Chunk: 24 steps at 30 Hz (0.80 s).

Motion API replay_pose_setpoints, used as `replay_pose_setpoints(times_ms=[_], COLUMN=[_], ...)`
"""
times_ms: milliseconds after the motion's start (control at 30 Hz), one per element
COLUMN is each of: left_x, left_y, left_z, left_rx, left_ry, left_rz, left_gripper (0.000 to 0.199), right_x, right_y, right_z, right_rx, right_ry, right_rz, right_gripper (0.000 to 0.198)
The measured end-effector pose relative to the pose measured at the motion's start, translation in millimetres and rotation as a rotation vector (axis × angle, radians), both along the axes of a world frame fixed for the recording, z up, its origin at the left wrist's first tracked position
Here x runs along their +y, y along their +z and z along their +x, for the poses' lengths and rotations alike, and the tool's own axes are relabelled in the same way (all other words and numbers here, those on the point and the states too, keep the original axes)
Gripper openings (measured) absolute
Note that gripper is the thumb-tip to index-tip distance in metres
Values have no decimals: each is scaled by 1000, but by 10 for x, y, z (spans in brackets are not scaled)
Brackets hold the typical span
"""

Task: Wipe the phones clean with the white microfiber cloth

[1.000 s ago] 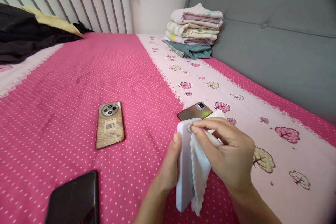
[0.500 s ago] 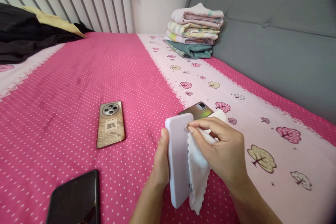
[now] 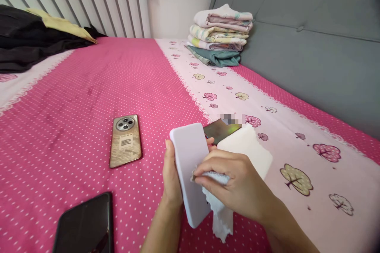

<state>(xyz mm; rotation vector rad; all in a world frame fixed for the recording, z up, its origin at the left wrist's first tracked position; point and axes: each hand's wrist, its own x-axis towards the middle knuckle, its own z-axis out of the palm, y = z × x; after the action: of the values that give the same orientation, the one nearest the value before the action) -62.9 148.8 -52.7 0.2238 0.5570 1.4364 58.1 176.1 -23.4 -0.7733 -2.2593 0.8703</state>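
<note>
A phone-sized lavender slab (image 3: 191,142) with rounded corners stands upright but tilted in my left hand (image 3: 173,180). The thumb lies along its left edge and fingertips show behind its right edge; the frames do not show what kind of thing it is. My right hand (image 3: 234,184) pinches a white wiping cloth (image 3: 218,205) with a scalloped edge. A bunched, greyish bit at the fingertips meets the slab's flat face, around its middle. The rest of the cloth hangs below the hand.
Behind my hands lie a dark shiny phone (image 3: 221,131) and a white cloth or pad (image 3: 252,146). A gold phone (image 3: 126,140) and a black phone (image 3: 84,225) lie left on the pink bedspread (image 3: 118,75). Folded fabrics (image 3: 221,33) and dark clothes (image 3: 26,39) are farther back.
The lavender slab has shifted left and turned its face more towards me. My right hand and cloth have moved left and down from near its top to its middle.
</note>
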Motion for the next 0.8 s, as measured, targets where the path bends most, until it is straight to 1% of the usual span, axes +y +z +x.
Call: replay_pose_setpoints(times_ms=[100, 200, 300, 433, 500, 600, 700, 800], left_x=[6, 11, 20, 30, 31, 32, 35, 27], left_y=[3, 7, 21, 41, 40, 27, 7, -8], left_z=[-11, -20, -25, -28, -29, -27, -10, 24], left_rx=[9, -8, -10, -10, -16, -24, -53, -71], left_ry=[20, 46, 84, 109, 107, 86, 6, -70], left_rz=[11, 20, 0, -26, -32, -34, -40, -51], left_gripper=[75, 71, 68, 66, 66, 68, 72, 74], right_x=[-19, -41, -65, -93, -97, -89, -74, -63], right_y=[2, 10, 12, 9, 11, 18, 24, 39], right_z=[22, 28, 28, 31, 28, 12, -3, -9], right_rx=[-65, -147, -223, -255, -246, -189, -96, -7], right_ry=[89, 197, 280, 328, 330, 277, 208, 171], right_rz=[-58, -94, -102, -87, -71, -23, 38, 75], right_gripper=[9, 9, 9, 10, 10, 9, 9, 9])
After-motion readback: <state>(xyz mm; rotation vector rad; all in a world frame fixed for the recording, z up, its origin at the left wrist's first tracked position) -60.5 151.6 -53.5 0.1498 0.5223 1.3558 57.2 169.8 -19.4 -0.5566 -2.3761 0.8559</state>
